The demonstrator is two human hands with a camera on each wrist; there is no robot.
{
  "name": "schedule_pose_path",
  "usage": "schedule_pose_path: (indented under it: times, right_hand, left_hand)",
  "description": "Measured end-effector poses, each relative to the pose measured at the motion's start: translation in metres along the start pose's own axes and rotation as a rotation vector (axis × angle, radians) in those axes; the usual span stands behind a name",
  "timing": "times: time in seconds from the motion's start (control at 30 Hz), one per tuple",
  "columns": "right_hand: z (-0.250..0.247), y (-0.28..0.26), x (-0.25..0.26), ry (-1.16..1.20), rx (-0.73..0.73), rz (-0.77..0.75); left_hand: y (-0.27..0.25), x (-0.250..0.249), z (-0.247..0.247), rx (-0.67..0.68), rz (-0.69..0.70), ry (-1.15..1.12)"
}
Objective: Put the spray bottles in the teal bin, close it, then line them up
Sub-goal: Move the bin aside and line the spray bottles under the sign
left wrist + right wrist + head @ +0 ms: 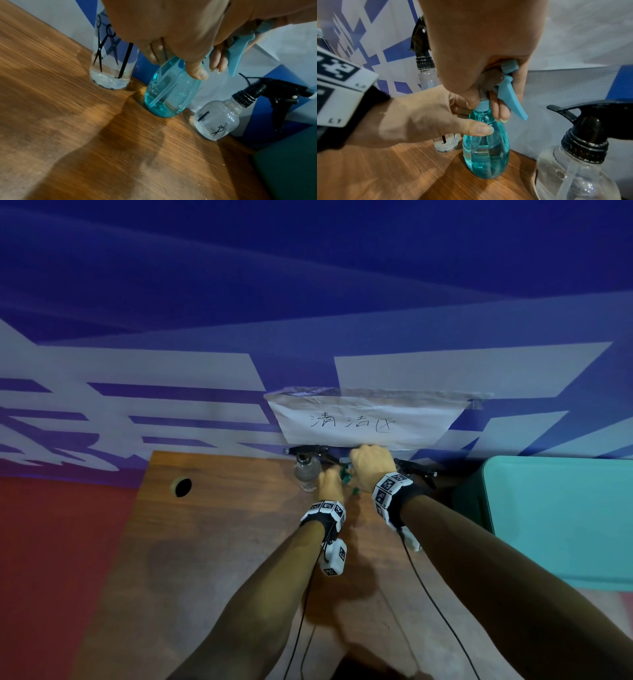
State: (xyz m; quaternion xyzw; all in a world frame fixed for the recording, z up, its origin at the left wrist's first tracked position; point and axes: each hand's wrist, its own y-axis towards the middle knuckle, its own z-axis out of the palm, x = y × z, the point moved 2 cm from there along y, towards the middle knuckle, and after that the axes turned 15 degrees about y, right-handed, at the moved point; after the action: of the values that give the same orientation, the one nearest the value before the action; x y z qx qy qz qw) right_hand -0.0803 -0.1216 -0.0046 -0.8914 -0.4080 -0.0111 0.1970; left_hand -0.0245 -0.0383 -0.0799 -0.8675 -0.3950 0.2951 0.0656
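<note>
A teal spray bottle [485, 155] with blue liquid stands at the back edge of the wooden table [222, 542], between two clear bottles. My right hand [488, 102] grips its light-blue sprayer head from above, fingers curled by the trigger. My left hand [436, 119] holds the bottle's shoulder, thumb in front and fingers behind [157, 52]. In the head view both hands [331, 479] [371, 465] nearly hide the teal bottle [346, 478]. A tall clear bottle [111, 58] printed with scissors stands left of it. A round clear bottle [217, 121] with a black sprayer stands right.
The teal bin [561, 522] sits at the table's right side with its lid down. A blue and white wall with a taped paper sign [363, 422] runs right behind the bottles. A cable hole [183, 487] is at the table's left.
</note>
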Motion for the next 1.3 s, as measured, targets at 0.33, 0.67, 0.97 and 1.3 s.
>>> schedule_pose_path:
  times: [0.33,0.67,0.97,1.3]
  right_hand:
    - [-0.002,-0.011,-0.001,0.037,-0.046,-0.045]
    - [-0.036,-0.052,0.007,0.194,-0.25,-0.296]
    - [-0.043,-0.061,0.033,0.313,-0.184,-0.284]
    - [-0.047,-0.044,0.06,0.253,-0.142,-0.299]
  left_hand:
    - [0.007,0.004,0.009,0.06,0.048,0.081]
    - [-0.05,0.039,-0.002,-0.014,0.134,-0.058]
    - [-0.051,0.052,-0.067,-0.209,-0.082,-0.205]
    - [0.018,0.073,-0.072,-0.04,-0.107,-0.189]
